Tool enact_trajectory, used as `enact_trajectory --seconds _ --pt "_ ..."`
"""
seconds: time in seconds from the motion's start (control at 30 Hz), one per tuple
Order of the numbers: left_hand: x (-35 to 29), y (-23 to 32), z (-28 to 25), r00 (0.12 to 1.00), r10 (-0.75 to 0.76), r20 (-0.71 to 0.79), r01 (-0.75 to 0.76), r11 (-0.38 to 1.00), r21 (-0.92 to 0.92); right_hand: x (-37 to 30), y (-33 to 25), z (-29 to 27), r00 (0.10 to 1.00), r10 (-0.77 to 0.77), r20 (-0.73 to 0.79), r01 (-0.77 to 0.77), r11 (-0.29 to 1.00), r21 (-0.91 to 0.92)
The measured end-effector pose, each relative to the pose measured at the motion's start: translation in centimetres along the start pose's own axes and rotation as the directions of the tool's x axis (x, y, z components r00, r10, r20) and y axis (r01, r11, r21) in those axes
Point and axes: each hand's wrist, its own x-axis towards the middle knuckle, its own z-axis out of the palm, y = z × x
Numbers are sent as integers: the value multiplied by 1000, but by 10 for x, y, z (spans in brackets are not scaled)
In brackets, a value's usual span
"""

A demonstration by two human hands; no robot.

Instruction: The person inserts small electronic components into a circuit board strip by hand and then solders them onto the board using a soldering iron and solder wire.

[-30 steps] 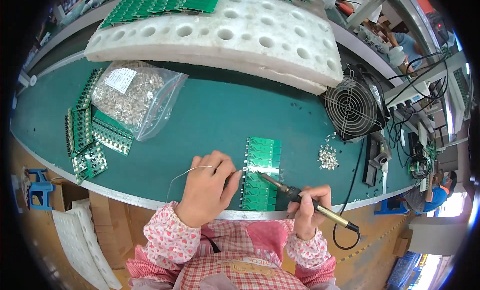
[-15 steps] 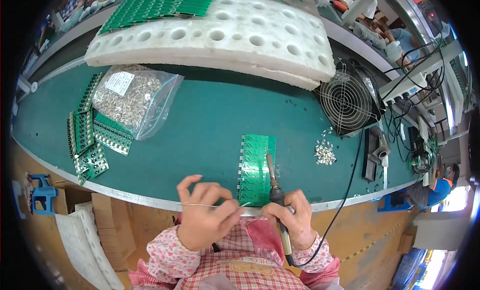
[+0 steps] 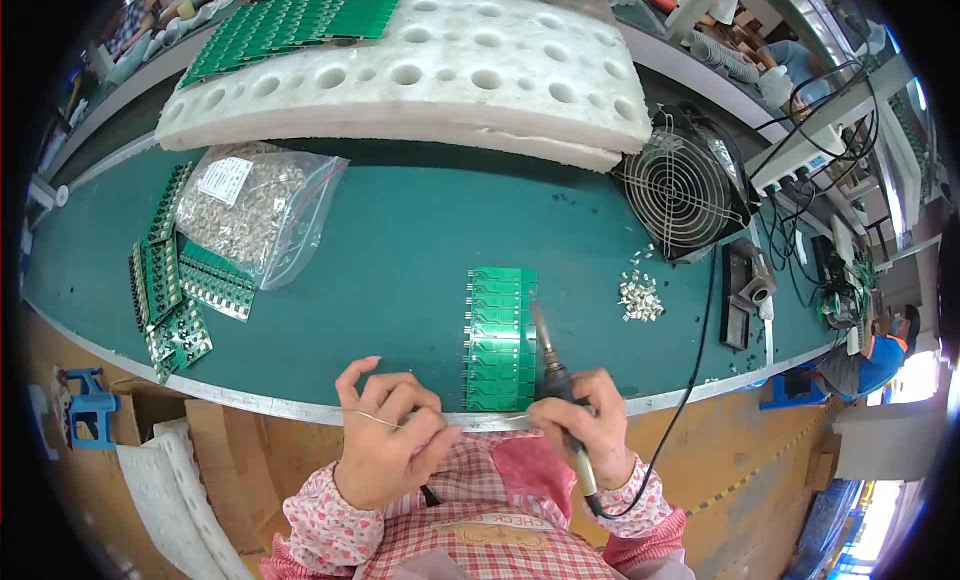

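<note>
A green circuit board (image 3: pixel 500 340) lies on the bench before me, its near end at the bench edge and a row of pins along its left side. My right hand (image 3: pixel 590 425) is closed around a soldering iron (image 3: pixel 556 380). The iron's metal tip points away from me and shows at the board's right edge; whether it touches cannot be told. Just left of the board's near end, my left hand (image 3: pixel 390 435) pinches a thin solder wire (image 3: pixel 372 418) between thumb and fingers, other fingers raised.
Left stand a bag of small metallic parts (image 3: pixel 245 215) and several populated circuit boards (image 3: pixel 180 290). A white foam block (image 3: pixel 400 110) carrying green boards spans the back. On the right are loose metallic parts (image 3: pixel 640 298), a fan (image 3: pixel 678 192), an iron holder (image 3: pixel 745 292) and the iron's black cord (image 3: pixel 700 340).
My left hand with the solder wire has drawn back from the board's near end. The soldering iron has shifted right, from over the board to its right edge. The whole view has moved slightly.
</note>
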Motion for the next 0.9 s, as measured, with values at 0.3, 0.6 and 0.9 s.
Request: enact_trajectory --seconds 0.3,0.6,0.9 --pt "20 -19 -2 974 -178 -143 158 977 -142 -6 -9 0 816 564 -126 -348 653 672" --pt "23 -24 3 971 -225 -78 192 933 -303 -1 -1 13 813 582 -19 -380 556 740" --pt "26 -24 4 981 -185 -64 159 942 -294 1 -2 12 813 582 14 -402 544 736"
